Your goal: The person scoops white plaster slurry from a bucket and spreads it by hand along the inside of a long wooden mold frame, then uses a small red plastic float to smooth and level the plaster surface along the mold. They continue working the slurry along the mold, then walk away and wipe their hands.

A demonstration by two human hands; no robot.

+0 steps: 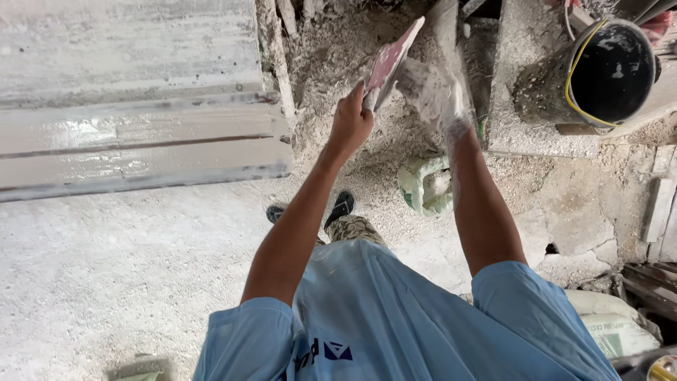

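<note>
My left hand (350, 121) is raised in front of me and grips the lower edge of a flat pinkish board (392, 55) smeared with white plaster. The board tilts up and to the right. My right hand (431, 90), coated in wet white plaster, presses against the underside of the board just right of my left hand. Both arms are bare below light blue sleeves. My dark shoes (341, 207) show on the dusty floor below the hands.
A black bucket (615, 70) with a yellow rim lies at the upper right on a concrete slab. A green and white sack (426, 185) sits by my right forearm. Long white plastered mouldings (141, 134) lie at the left. Rubble is heaped ahead, and another sack (615, 326) is at the lower right.
</note>
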